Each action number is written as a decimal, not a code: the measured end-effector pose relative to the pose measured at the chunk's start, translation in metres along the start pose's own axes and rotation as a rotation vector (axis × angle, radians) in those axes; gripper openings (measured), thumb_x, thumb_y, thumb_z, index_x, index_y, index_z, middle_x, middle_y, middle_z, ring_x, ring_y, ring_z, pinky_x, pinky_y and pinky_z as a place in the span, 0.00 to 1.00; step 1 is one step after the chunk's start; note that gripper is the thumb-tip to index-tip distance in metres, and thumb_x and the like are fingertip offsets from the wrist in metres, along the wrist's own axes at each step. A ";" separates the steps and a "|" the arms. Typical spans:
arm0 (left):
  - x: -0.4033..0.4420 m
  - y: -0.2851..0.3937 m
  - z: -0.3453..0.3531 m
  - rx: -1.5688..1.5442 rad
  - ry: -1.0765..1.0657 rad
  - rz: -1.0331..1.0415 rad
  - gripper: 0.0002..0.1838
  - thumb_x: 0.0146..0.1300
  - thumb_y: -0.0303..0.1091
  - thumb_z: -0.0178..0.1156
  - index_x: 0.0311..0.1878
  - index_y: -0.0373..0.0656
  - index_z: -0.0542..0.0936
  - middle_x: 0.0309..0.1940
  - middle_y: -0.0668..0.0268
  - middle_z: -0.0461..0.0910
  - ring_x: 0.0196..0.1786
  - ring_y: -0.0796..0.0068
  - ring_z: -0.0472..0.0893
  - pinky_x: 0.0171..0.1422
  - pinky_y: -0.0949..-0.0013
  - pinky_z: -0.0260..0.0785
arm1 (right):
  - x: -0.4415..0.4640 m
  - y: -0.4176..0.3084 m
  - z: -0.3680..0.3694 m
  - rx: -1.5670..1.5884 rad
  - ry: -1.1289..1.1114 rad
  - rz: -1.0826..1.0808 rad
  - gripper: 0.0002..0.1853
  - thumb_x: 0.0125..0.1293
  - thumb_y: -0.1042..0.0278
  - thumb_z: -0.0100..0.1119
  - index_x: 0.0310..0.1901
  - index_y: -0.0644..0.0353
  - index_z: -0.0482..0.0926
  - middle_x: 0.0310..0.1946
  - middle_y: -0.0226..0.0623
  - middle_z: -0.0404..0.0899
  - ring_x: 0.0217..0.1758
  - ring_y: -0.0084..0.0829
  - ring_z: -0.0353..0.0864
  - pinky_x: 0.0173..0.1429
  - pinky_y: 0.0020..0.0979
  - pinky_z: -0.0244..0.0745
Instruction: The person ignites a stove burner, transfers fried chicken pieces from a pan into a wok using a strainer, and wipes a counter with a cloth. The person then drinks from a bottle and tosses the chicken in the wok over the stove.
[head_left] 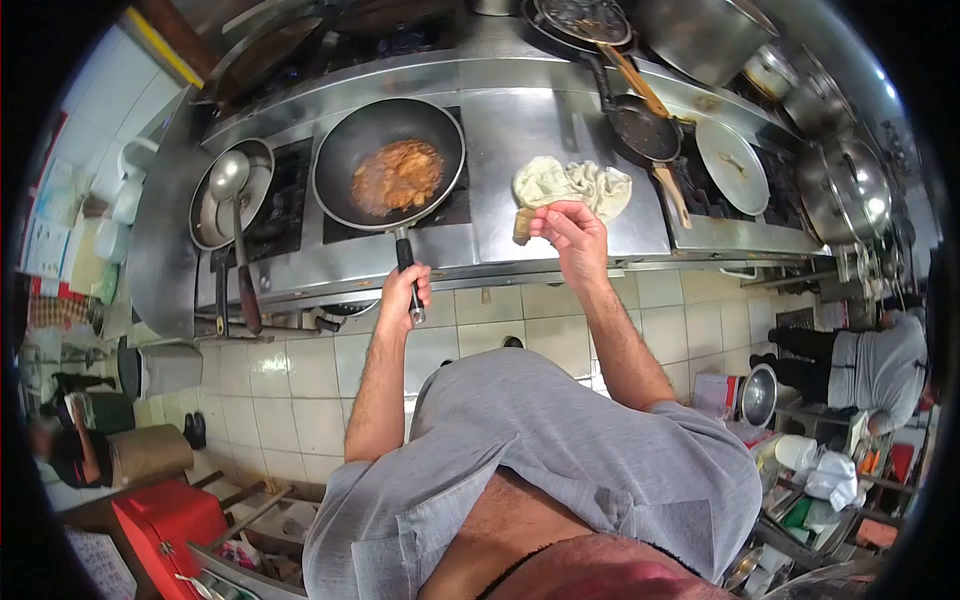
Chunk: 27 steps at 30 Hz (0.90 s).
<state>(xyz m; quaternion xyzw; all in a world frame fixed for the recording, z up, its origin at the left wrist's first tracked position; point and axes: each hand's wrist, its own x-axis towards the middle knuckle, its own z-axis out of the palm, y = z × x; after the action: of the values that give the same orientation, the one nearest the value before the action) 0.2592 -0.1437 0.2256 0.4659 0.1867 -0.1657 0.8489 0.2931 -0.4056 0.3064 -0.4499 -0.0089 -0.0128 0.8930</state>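
My left hand (405, 293) is wrapped round the black handle of a deep dark frying pan (335, 170), which sits on the stove. In the pan, chunks of food (398, 175) lie in an orange-brown sauce, with some steam over them. My right hand (578, 245) is raised over the steel counter, thumb and fingertips pinched together on a small olive-brown piece (522, 227) whose kind I cannot make out. Just behind those fingers a crumpled whitish cloth (545, 183) lies on the counter.
Left of my pan, a ladle (230, 175) rests across another pan (205, 225). To the right are a small black skillet (645, 130), a whitish oval pan (733, 165) and large pots (845, 190). Other people (880, 360) stand at the right and left edges.
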 end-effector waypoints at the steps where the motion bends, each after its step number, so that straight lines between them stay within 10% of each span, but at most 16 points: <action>1: 0.003 0.003 -0.003 -0.010 0.022 0.010 0.08 0.52 0.29 0.56 0.29 0.45 0.66 0.15 0.73 0.65 0.14 0.83 0.65 0.15 0.79 0.56 | 0.000 0.003 0.000 -0.013 0.003 0.008 0.04 0.57 0.80 0.53 0.35 0.67 0.73 0.32 0.44 0.77 0.32 0.31 0.77 0.37 0.31 0.75; 27: 0.009 0.011 -0.011 -0.027 0.101 0.095 0.11 0.47 0.33 0.57 0.14 0.41 0.70 0.09 0.67 0.67 0.11 0.77 0.67 0.16 0.73 0.60 | 0.009 0.037 -0.035 0.078 -0.048 0.317 0.23 0.61 0.76 0.49 0.57 0.67 0.58 0.39 0.37 0.70 0.39 0.26 0.71 0.47 0.27 0.70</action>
<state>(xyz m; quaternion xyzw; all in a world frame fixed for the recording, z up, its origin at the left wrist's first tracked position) 0.2702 -0.1297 0.2244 0.4704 0.2093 -0.0988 0.8516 0.3035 -0.4118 0.2559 -0.4107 0.0402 0.1392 0.9002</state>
